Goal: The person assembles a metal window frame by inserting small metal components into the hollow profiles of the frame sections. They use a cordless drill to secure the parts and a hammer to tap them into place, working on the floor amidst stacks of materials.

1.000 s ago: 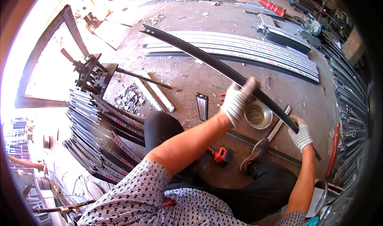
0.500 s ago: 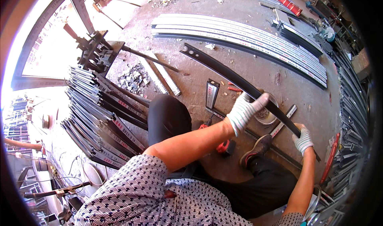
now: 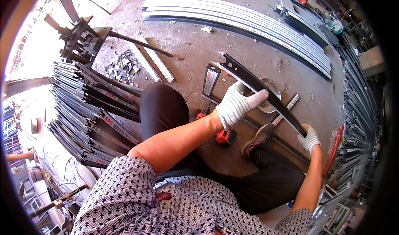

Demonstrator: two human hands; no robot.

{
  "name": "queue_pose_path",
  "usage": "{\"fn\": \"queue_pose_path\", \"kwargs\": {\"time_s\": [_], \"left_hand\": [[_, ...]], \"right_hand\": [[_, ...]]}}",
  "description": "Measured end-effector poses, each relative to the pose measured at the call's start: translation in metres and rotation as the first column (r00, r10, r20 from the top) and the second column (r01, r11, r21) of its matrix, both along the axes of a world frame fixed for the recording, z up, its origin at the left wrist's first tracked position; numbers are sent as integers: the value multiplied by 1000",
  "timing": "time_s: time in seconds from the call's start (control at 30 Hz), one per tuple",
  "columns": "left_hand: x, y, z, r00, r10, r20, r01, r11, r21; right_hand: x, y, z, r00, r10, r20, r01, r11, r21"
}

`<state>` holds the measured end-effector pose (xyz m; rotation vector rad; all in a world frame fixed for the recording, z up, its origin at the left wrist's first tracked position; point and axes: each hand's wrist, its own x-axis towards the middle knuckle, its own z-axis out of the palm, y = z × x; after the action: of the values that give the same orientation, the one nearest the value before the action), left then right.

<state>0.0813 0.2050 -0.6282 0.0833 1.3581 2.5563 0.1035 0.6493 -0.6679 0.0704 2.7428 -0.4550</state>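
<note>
A long black metal profile bar (image 3: 266,94) slants from upper left to lower right in front of me, with holes near its notched far end. My left hand (image 3: 239,104), in a white striped knit glove, is closed around its middle, thumb along the near side. At its lower end my right hand (image 3: 309,139), gloved alike, grips the bar; its fingertips are partly hidden. Beneath the bar is a round metal bowl (image 3: 271,87), partly covered. A frame of dark profiles lies on the floor, with one short profile (image 3: 211,79) standing upright from it.
A red-and-black power drill (image 3: 224,138) lies between my legs. Many stacked profiles (image 3: 95,123) stand at left beside a punch press (image 3: 81,42). Long white-faced profiles (image 3: 237,23) lie across the far floor. A red tool (image 3: 333,150) and piled metal stock (image 3: 357,123) are at right.
The bar's far end has swung nearer and rightward, and the bar looks shorter in view. Both hands keep hold of it. The whole view has shifted slightly.
</note>
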Motion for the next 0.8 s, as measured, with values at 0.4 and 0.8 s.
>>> {"fn": "queue_pose_path", "kwargs": {"time_s": [0.4, 0.8], "left_hand": [[3, 15, -21, 992, -2, 126, -7, 997, 70], [-18, -16, -35, 978, -94, 185, 122, 982, -142]], "right_hand": [[1, -101, 39, 994, 105, -36, -110, 979, -170], [-4, -111, 32, 969, 221, -111, -240, 952, -191]]}}
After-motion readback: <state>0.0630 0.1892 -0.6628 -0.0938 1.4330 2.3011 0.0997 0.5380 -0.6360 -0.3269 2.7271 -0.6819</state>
